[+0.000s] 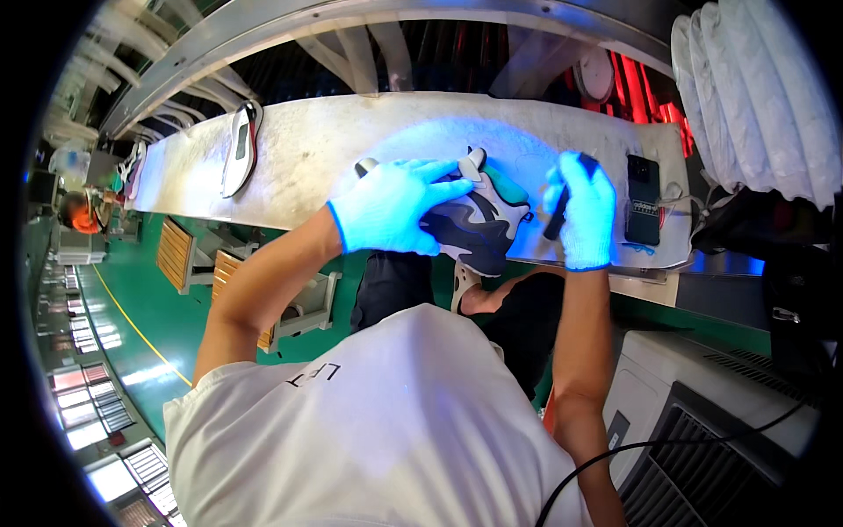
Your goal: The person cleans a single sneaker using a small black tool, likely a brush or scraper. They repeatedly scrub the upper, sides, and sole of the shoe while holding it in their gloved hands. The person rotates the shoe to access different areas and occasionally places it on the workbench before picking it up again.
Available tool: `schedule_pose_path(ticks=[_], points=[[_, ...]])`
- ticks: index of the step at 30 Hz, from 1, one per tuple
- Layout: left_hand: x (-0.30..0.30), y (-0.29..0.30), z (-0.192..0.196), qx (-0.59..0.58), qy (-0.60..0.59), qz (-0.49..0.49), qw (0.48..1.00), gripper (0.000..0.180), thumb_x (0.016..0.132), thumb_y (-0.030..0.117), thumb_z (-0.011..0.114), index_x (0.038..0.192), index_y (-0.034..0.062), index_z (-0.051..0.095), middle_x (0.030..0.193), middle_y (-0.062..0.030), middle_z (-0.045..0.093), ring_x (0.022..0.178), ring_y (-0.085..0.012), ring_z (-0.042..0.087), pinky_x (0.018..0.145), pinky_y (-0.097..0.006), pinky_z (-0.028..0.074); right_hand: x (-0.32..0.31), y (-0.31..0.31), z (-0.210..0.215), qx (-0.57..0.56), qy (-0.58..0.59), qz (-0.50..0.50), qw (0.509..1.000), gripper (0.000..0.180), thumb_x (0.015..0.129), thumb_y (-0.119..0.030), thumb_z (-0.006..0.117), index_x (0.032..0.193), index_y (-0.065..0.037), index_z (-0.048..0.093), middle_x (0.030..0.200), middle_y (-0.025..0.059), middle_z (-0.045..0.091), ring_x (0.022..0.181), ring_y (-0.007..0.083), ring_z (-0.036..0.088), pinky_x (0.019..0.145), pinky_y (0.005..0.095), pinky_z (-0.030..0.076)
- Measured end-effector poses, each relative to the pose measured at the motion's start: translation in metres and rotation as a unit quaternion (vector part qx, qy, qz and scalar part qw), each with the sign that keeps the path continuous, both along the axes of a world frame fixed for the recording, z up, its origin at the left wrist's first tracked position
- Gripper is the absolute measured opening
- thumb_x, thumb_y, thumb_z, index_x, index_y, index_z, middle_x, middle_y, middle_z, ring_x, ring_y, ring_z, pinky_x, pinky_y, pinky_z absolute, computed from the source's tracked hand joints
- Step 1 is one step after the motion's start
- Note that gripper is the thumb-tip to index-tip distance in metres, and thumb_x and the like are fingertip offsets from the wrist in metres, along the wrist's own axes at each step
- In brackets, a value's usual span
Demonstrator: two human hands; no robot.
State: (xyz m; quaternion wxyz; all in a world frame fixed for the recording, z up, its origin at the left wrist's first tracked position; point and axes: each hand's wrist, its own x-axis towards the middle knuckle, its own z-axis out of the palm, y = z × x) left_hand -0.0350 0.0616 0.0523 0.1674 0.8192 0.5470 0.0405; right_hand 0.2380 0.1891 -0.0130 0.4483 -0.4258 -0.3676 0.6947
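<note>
A sneaker (479,230) in grey, white and black with a teal lining is tilted at the table's near edge, under a patch of blue light. My left hand (391,206), in a glove that glows blue-white, lies over its left part with fingers spread, gripping it; the palm hides some of the shoe. To the right of the shoe, my gloved right hand (587,211) is closed around a slim dark tool (557,215) that points down. Its tip is apart from the shoe, and its exact kind is unclear.
A black phone (643,198) lies right of my right hand. Farther left on the pale worktable (307,132) rests a white shoe sole (240,151). A ribbed white duct (755,101) hangs at the far right. Wooden-topped stools (176,255) stand at left; a grey machine (694,413) sits below right.
</note>
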Motion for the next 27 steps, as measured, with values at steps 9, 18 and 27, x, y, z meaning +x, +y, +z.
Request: schedule_pose_path(ticks=[9, 18, 27], points=[[0.025, -0.022, -0.018, 0.092, 0.011, 0.044, 0.995, 0.100, 0.071, 0.055, 0.097, 0.148, -0.0016, 0.067, 0.159, -0.0243, 0.062, 0.149, -0.0421, 0.059, 0.124, -0.062, 0.044, -0.059, -0.018, -0.004, -0.060, 0.081, -0.099, 0.990, 0.033, 0.112, -0.022, 0.062, 0.083, -0.007, 0.063, 0.068, 0.0062, 0.062, 0.055, 0.0204, 0.057, 0.056, 0.0340, 0.048], [0.021, -0.020, -0.031, 0.152, 0.019, 0.018, 0.988, 0.100, 0.075, 0.065, 0.092, 0.145, -0.0041, 0.068, 0.154, -0.0273, 0.066, 0.144, -0.0436, 0.064, 0.121, -0.061, 0.049, -0.053, -0.028, -0.031, -0.137, 0.477, 0.023, 0.868, 0.054, 0.116, -0.063, 0.051, 0.099, -0.014, 0.068, 0.071, 0.0011, 0.059, 0.051, 0.0162, 0.046, 0.049, 0.0311, 0.039], [0.024, -0.017, -0.030, 0.177, 0.008, 0.019, 0.984, 0.100, 0.072, 0.066, 0.093, 0.142, -0.0019, 0.070, 0.148, -0.0247, 0.070, 0.137, -0.0439, 0.069, 0.114, -0.056, 0.055, -0.087, -0.033, 0.005, -0.114, 0.225, -0.085, 0.964, 0.046, 0.116, -0.043, 0.054, 0.082, -0.013, 0.060, 0.066, 0.0031, 0.057, 0.051, 0.0164, 0.049, 0.048, 0.0312, 0.041]])
